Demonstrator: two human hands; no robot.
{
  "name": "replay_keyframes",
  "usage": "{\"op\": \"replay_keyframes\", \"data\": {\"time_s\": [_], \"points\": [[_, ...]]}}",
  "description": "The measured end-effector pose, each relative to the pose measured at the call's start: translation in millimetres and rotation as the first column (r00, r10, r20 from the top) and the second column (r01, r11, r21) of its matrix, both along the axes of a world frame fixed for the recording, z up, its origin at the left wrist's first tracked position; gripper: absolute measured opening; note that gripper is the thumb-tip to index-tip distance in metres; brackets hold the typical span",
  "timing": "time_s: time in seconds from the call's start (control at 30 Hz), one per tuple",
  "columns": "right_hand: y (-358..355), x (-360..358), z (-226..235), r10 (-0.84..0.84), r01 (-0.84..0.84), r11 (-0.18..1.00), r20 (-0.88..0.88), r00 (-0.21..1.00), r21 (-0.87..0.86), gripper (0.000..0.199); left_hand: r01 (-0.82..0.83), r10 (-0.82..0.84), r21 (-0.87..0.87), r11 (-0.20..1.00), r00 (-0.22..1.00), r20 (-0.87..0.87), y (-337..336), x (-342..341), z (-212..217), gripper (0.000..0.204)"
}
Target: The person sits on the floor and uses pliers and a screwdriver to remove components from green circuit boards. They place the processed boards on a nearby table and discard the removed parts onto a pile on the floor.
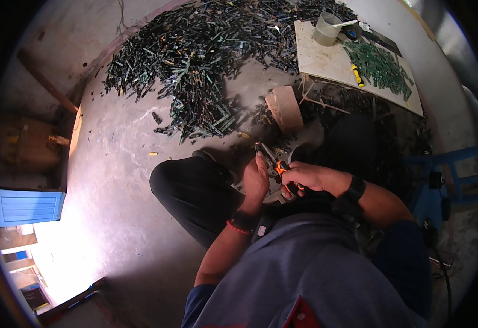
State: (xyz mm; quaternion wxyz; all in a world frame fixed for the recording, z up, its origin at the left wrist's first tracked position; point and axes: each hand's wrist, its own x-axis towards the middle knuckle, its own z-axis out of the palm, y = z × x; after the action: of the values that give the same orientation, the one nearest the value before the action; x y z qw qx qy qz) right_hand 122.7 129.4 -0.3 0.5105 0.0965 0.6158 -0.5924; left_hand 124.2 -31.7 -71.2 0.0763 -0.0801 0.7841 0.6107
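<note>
My right hand (311, 176) is wrapped round the handles of a pair of pliers (281, 167) with orange and black grips. The metal jaws point up and left, close to my left fingertips. In my left hand (256, 179), thumb uppermost, is a small dark strip (258, 146) with an orange-brown tip. It looks like one of the pieces from the heap, but it is too small to tell its kind. Whether the jaws touch the strip cannot be made out. Both hands are in front of my lap, between my bent knees.
A large heap of dark and green strips (190, 65) covers the floor ahead. At the right, a low board table (318, 63) bears a plastic cup (327, 30), a yellow-handled tool (357, 75) and green strips (378, 65). A brick-like block (284, 108) stands nearby.
</note>
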Motion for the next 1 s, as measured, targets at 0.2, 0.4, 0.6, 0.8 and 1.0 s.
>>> {"op": "replay_keyframes", "data": {"time_s": [0.2, 0.4, 0.6, 0.8, 1.0], "points": [[-2.1, -1.2, -1.2, 0.036, -0.034, 0.998, -0.042, 0.998, 0.047, 0.021, -0.013, 0.010, -0.032, 0.999, 0.995, -0.097, -0.1, 0.4, 0.2, 0.053], [-1.5, -3.4, -10.3, 0.073, -0.066, 0.995, -0.087, 0.994, 0.081, 0.023, -0.062, 0.015, -0.266, 0.962, 0.985, -0.174, 3.5, 0.9, -4.8, 0.047], [-4.4, -9.4, -14.4, 0.084, -0.080, 0.995, -0.063, 0.994, 0.055, 0.024, -0.043, 0.002, -0.362, 0.931, 0.994, -0.112, 4.6, 2.2, 4.8, 0.044], [-8.7, -11.0, -11.3, 0.060, -0.062, 0.998, -0.087, 0.994, -0.019, 0.024, -0.047, 0.017, -0.351, 0.935, 0.996, -0.088, 4.4, 2.2, 2.9, 0.042], [-10.8, -3.3, -14.9, -0.031, 0.030, 0.996, -0.006, 1.000, -0.078, 0.021, -0.091, 0.054, -0.329, 0.940, 0.991, -0.122, 4.9, 0.8, 3.9, 0.044]]}}
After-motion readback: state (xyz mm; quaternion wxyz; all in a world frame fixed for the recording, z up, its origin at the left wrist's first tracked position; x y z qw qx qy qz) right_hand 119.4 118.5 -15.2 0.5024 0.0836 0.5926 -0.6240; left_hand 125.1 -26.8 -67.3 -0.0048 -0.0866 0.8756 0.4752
